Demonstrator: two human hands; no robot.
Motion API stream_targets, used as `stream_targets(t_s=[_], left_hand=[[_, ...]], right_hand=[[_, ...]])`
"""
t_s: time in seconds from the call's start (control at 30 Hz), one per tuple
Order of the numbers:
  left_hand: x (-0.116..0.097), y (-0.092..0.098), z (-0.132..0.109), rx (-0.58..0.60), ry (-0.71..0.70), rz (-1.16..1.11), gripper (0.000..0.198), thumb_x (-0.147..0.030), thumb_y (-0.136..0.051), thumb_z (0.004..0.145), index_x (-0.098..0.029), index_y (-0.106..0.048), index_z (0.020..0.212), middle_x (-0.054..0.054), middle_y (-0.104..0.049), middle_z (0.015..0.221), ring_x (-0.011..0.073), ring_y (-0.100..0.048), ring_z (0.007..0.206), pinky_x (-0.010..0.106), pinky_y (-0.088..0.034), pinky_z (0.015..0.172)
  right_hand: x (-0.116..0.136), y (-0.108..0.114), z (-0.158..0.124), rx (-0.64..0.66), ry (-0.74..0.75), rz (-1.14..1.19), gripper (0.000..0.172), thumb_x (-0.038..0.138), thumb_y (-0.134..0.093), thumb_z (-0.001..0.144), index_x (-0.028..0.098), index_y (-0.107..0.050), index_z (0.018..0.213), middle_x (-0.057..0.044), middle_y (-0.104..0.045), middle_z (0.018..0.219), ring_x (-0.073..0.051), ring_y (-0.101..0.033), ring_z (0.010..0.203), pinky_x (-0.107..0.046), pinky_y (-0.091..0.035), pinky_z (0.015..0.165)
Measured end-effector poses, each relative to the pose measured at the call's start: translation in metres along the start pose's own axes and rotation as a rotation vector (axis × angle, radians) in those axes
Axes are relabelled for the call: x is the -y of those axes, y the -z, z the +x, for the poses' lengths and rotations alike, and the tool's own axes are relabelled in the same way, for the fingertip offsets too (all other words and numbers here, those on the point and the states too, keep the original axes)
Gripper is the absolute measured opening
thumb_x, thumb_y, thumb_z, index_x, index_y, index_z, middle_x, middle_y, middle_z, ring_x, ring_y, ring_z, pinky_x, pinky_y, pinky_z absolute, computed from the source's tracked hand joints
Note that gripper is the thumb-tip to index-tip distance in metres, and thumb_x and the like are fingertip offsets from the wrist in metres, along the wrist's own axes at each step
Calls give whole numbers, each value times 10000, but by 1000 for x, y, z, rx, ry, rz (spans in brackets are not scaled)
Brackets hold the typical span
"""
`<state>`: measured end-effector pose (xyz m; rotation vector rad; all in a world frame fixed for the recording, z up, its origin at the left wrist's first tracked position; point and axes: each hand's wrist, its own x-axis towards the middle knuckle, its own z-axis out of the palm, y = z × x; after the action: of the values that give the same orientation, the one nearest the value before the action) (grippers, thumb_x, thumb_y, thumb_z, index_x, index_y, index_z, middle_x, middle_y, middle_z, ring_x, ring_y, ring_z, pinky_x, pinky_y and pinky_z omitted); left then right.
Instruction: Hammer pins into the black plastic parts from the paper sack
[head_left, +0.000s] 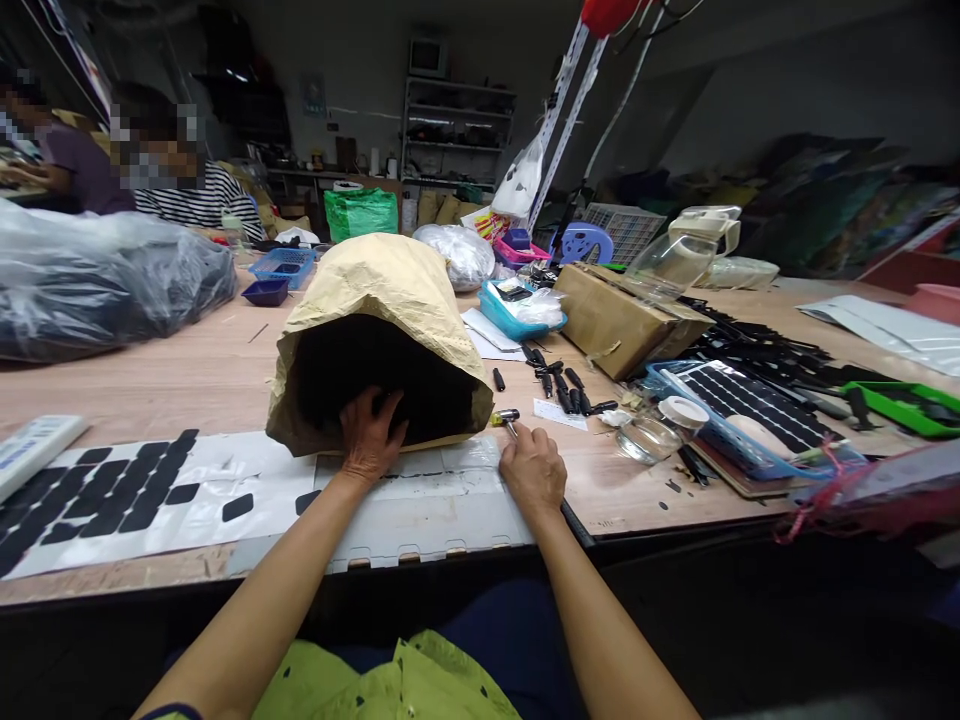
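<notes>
Brown paper sack (394, 275): one, lying on the worktop (251, 395) straight ahead of you, wide mouth turned your way, interior dark.

Your left hand (373, 435): set into the sack's mouth at its lower lip, fingers bent and spread; whether the fingertips grip anything in the dark cannot be told.

Your right hand (534, 465): wrapped around the shaft of a small hammer (508, 415), just right of the sack; yellow-tipped metal head above the knuckles, black grip below.

Pale board (442, 515): one, beneath the sack's near edge.

White sheet (277, 480): one, left of the board, bearing black rounded patches (238, 508), most in rows, a few apart.

Black handles (559, 385): a loose cluster beyond your right hand, with a paper slip (561, 413) beside them.

Clear jar (645, 440): one, white-capped, to the right of your right hand.

Blue basket (772, 464): one, farther right, carrying a black-patterned panel (750, 405).

Cardboard box (611, 315): one, beyond the handles.

Turquoise basin (501, 312): one, left of the box, filled with bagged pieces.

Large clear plastic bag (112, 280): one, far left, dark contents.

Green tray (885, 410): one, far right.

Co-workers: two, back left, the nearer in a striped top (225, 200).
</notes>
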<state>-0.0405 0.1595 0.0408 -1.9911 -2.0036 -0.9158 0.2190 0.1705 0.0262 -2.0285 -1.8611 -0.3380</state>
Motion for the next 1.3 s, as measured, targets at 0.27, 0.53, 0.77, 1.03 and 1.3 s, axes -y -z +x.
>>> stream_targets(t_s=[0.27, 0.53, 0.77, 1.03, 1.3], left_hand=[[14, -5, 6, -118, 243, -2, 391, -448, -593, 854, -258, -684, 1183, 114, -502, 1362, 365, -384, 1269, 524, -345, 1024], [3, 5, 3, -50, -27, -81, 313, -392, -505, 918, -226, -717, 1076, 106, -635, 1123, 283, -527, 1126, 435, -377, 991], [0, 2, 1, 287, -102, -104, 293, -400, -581, 873, -219, -687, 1078, 61, -709, 918, 252, -618, 924, 365, -459, 839], [1, -2, 2, 278, -97, 22, 337, -452, -567, 872, -233, -731, 1069, 74, -726, 1002, 294, -613, 999, 414, -450, 866], [4, 2, 5, 222, -77, -127, 257, -354, -633, 849, -222, -754, 1034, 58, -738, 946, 241, -662, 923, 360, -491, 852]], right_hand=[[0, 1, 0, 11, -13, -11, 363, 203, -466, 885, 187, -607, 1219, -82, -577, 973, -215, -513, 909, -301, -354, 709], [-1, -2, -1, 1, -3, -13, 356, 200, -479, 879, 182, -606, 1211, -87, -574, 969, -216, -506, 913, -303, -354, 711], [-1, -3, 0, 5, 0, -27, 353, 205, -475, 881, 183, -610, 1206, -83, -575, 968, -215, -511, 904, -301, -356, 711], [1, 2, 0, 21, -15, -22, 355, 204, -478, 886, 187, -607, 1217, -84, -584, 987, -219, -520, 925, -303, -356, 716], [0, -1, 0, -3, -3, -11, 352, 200, -479, 882, 183, -617, 1205, -83, -590, 976, -217, -519, 907, -304, -350, 705]])
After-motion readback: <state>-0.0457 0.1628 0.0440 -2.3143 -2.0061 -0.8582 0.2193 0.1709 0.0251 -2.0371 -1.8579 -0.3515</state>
